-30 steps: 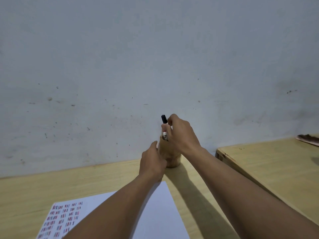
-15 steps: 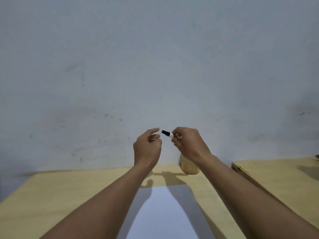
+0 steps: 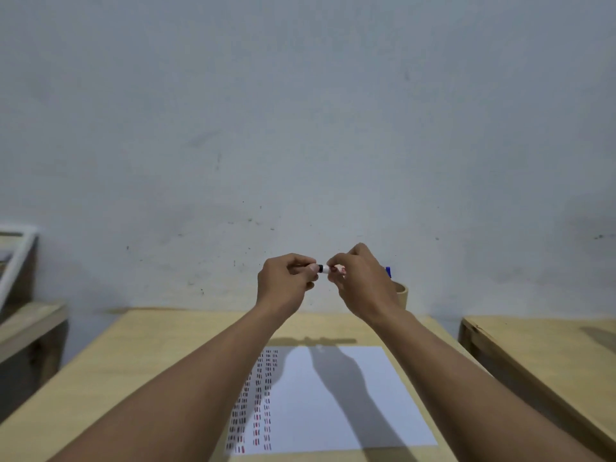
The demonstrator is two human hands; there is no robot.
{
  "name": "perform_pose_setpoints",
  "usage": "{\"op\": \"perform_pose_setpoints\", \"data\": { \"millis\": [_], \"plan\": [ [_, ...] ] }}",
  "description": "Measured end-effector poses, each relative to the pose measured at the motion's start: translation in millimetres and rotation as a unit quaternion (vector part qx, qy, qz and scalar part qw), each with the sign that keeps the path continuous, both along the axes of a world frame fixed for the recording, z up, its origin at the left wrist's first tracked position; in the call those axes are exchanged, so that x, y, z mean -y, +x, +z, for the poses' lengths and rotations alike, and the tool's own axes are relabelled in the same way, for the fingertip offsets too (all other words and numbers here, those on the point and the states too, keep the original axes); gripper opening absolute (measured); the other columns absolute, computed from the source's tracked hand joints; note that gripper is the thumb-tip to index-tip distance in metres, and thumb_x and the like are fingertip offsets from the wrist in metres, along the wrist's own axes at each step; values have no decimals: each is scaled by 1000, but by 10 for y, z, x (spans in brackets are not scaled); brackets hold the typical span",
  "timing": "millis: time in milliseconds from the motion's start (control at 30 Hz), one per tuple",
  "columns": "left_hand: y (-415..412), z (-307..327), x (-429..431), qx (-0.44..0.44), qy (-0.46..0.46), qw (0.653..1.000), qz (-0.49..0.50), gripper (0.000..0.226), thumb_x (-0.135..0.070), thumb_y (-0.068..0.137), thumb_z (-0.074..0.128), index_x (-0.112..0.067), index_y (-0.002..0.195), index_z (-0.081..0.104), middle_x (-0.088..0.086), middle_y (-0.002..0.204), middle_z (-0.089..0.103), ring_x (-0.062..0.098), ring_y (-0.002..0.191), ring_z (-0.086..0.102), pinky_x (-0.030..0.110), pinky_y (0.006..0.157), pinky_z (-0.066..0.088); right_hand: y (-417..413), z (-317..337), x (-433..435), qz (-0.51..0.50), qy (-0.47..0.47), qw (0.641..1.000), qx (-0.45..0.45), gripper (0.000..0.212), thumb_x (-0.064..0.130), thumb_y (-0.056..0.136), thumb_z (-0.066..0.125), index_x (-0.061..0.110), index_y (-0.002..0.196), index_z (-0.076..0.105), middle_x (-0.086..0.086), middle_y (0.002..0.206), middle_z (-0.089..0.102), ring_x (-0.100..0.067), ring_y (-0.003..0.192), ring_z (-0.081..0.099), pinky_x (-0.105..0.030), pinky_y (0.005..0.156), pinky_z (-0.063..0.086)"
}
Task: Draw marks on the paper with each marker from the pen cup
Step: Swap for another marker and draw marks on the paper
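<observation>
Both hands hold one marker level in the air above the table. My left hand pinches its black cap end. The white barrel sits in my right hand. Only a short stretch of the marker shows between the fingers. Behind my right hand stands the wooden pen cup, with a blue marker tip sticking up from it. The white paper lies on the wooden table under my arms. Rows of red and black marks fill its left part.
A second wooden table stands to the right across a narrow gap. At the left are a lower wooden surface and a white frame. A grey wall rises close behind the table.
My right hand lifted the marker out of the cup and turned it level. My left hand left the cup, rose and closed on the cap end. The view tilted down onto the paper.
</observation>
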State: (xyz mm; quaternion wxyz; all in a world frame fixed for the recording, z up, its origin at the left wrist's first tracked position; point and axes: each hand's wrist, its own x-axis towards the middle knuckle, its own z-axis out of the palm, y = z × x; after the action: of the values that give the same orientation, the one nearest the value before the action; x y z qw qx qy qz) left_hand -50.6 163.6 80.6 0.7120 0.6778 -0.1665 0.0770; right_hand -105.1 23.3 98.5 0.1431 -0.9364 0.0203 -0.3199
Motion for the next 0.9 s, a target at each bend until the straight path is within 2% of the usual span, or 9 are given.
{"op": "perform_pose_setpoints", "data": {
  "millis": [133, 200, 267, 300, 400, 433, 500, 667, 900],
  "plan": [
    [10, 2, -65, -25, -56, 998, 21, 7, -5, 89, 73, -9, 85, 77, 14, 83, 77, 25, 79, 74, 38, 83, 63, -96, 10, -183, -49, 27, 997, 47, 25, 41, 99, 59, 19, 97, 51, 3, 90, 61, -25, 77, 60, -32, 54, 36],
    [32, 3, -94, -36, -82, 996, 28, 7, -5, 89, 72, -10, 85, 76, 13, 84, 77, 22, 77, 73, 38, 84, 62, -92, -2, -300, -63, 119, 990, 29, 41, 52, 97, 57, 17, 75, 49, 5, 69, 59, -24, 67, 56, -33, 52, 35],
    [33, -7, -123, -41, -97, 994, 28, 6, -5, 89, 72, -9, 86, 76, 15, 85, 78, 20, 77, 73, 38, 84, 62, -87, -12, -420, -44, 282, 958, 13, 54, 55, 96, 55, 14, 61, 51, 1, 57, 56, -22, 56, 56, -34, 53, 46],
    [28, -17, -138, -41, -98, 994, 26, 6, -5, 89, 72, -8, 87, 76, 15, 85, 78, 20, 76, 73, 38, 85, 62, -78, -17, -469, -25, 385, 923, 4, 54, 54, 97, 56, 12, 62, 57, -2, 58, 58, -21, 54, 57, -34, 51, 51],
    [-1, -43, -191, -39, -83, 996, 14, 5, -5, 89, 72, -8, 87, 76, 16, 85, 77, 21, 76, 73, 37, 85, 62, -59, -8, -589, 48, 656, 753, -8, 32, 38, 99, 63, 8, 87, 70, -3, 66, 56, -14, 52, 51, -22, 44, 47],
    [-8, -47, -216, -41, -80, 996, 12, 5, -5, 89, 73, -8, 87, 76, 16, 85, 77, 21, 77, 73, 37, 85, 62, -41, -10, -611, 65, 703, 708, -6, 26, 31, 99, 65, 7, 90, 70, -2, 65, 55, -12, 50, 48, -20, 43, 46],
    [-4, -53, -274, -43, -76, 996, 14, 6, -5, 89, 73, -8, 86, 77, 15, 85, 78, 22, 79, 74, 38, 85, 62, 6, -23, -652, 89, 745, 661, 2, 20, 21, 99, 66, 4, 88, 69, -3, 64, 56, -11, 47, 49, -16, 43, 48],
    [30, -98, -416, -45, -64, 996, 30, 6, -6, 89, 72, -8, 86, 78, 15, 83, 78, 24, 81, 77, 39, 85, 63, 86, -72, -821, 113, 763, 635, 27, 20, 11, 99, 61, 1, 83, 67, -7, 63, 62, -10, 42, 57, -16, 45, 53],
    [161, -320, -803, -31, 43, 993, 107, 10, -19, 87, 76, -20, 77, 80, 5, 75, 79, 23, 80, 77, 39, 85, 62, 162, -267, -961, 117, 740, 661, 30, 16, 2, 92, 55, 4, 77, 60, -7, 61, 51, -15, 45, 45, -20, 45, 47]
  ]
}}
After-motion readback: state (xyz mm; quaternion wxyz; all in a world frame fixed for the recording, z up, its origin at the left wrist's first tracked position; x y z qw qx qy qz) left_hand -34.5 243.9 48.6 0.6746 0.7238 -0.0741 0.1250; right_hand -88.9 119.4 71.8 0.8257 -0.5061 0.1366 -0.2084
